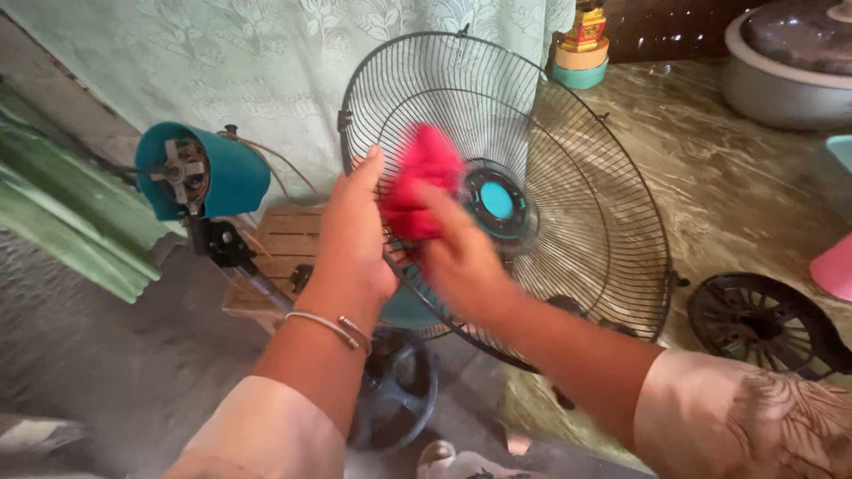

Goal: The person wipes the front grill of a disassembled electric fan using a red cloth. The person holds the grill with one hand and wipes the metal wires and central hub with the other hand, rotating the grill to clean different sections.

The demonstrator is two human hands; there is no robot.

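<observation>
While the left hand (355, 235) grips the fan grille's (568, 133) rim, the right hand (457, 262) presses a clutched red cloth (424, 177) against it.

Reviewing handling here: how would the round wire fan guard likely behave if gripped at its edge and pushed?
The wire fan guard is thin open wire, so probably light for its size. The left hand steadies its rim while the right hand presses a red cloth on it, suggesting it would tip or swing unsupported. The wires may flex slightly; the round rim could roll.
</observation>
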